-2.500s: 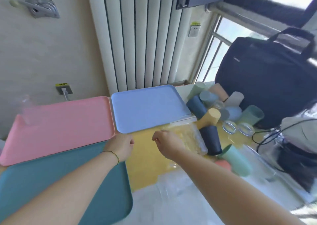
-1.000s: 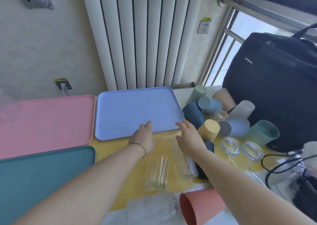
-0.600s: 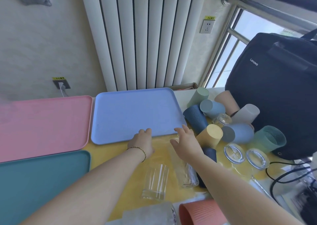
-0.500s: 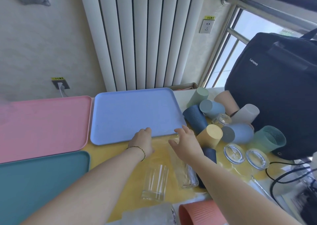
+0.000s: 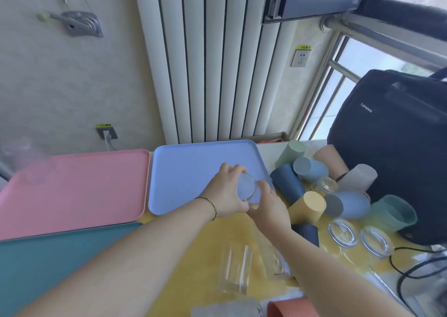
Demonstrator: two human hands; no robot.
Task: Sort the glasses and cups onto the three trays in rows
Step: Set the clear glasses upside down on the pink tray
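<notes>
Three trays lie on the yellow table: a pink tray point(image 5: 72, 186) at left, a blue tray point(image 5: 188, 171) in the middle, a teal tray point(image 5: 48, 263) in front. My left hand point(image 5: 225, 193) and my right hand point(image 5: 271, 205) both grip one clear glass point(image 5: 246, 187) over the blue tray's front right corner. Two more clear glasses point(image 5: 235, 268) stand near me. A pile of coloured cups point(image 5: 312, 171) lies at right, among them a yellow cup point(image 5: 308, 206) and a navy cup point(image 5: 286, 183).
Two round glass pieces point(image 5: 343, 232) lie flat beside the cup pile. A black laptop bag point(image 5: 396, 147) stands at right, with black cables point(image 5: 416, 263) in front. A radiator and wall are behind the trays. A terracotta cup point(image 5: 290, 309) sits at the near edge.
Both hands moved from the table at the blue tray's front edge up onto a clear glass, now held over the tray's corner. The camera has tilted up.
</notes>
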